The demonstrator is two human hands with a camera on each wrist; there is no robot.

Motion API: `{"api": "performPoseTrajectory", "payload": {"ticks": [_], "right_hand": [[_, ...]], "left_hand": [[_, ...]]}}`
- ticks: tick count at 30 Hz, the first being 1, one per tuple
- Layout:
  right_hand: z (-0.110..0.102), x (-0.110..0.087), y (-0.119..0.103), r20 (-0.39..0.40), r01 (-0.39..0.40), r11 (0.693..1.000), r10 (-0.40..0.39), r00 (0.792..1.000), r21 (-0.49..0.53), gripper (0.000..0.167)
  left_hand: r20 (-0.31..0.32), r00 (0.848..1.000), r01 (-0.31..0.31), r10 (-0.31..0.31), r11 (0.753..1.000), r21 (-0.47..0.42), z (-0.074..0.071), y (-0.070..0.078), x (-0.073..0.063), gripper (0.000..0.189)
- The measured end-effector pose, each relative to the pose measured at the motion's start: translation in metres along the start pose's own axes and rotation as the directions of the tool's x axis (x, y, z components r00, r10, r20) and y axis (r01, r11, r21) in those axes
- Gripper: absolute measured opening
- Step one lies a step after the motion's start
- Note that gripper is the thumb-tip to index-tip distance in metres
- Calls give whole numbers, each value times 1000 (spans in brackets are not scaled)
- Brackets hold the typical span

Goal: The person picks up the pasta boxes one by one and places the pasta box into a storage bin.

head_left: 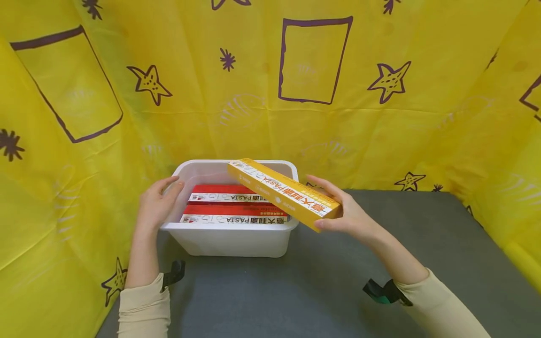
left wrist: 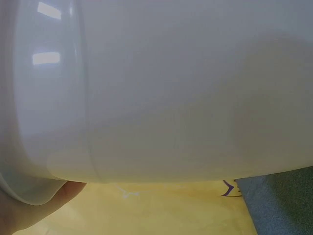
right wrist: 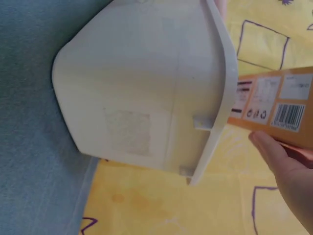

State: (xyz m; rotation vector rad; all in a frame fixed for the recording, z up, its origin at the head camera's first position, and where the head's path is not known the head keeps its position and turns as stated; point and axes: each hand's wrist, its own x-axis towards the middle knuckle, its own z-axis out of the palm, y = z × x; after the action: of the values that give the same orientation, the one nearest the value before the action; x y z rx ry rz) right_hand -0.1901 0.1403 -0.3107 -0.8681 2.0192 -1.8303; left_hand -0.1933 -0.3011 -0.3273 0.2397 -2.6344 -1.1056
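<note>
A yellow pasta box [head_left: 283, 192] slants over the right side of a white plastic bin [head_left: 236, 241]. My right hand [head_left: 348, 213] grips its near right end, thumb below and fingers along the far side. In the right wrist view, the underside of the pasta box [right wrist: 274, 103] shows a barcode, and the thumb of my right hand [right wrist: 288, 171] lies against it. Two red pasta boxes [head_left: 236, 209] lie side by side inside the bin. At the bin's left rim, my left hand [head_left: 157, 204] holds the edge. The bin's wall [left wrist: 171, 98] fills most of the left wrist view.
The bin stands on a dark grey tabletop [head_left: 329, 281]. Yellow cloth [head_left: 253, 131] printed with stars and frames hangs behind and on both sides. Black straps [head_left: 386, 292] are worn near both sleeve cuffs.
</note>
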Motion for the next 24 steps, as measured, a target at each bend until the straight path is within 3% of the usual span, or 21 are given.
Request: {"api": "performPoseTrajectory", "payload": {"ticks": [9,20,24], "right_hand": [[5,22,-2,132,-3,997,-6,991,73,84],[3,53,2,144,-7,981,-22,989,194,80],[6,66,8,191,30,971,-77,979,235,78]], "left_hand": [[-7,1000,-4,4,1000,2,0,0,0,61],[-1,1000,-4,4,1000,0,-1,0,0,62],[-5,1000,-10,10,1000,8,-1,-1,0,62]]}}
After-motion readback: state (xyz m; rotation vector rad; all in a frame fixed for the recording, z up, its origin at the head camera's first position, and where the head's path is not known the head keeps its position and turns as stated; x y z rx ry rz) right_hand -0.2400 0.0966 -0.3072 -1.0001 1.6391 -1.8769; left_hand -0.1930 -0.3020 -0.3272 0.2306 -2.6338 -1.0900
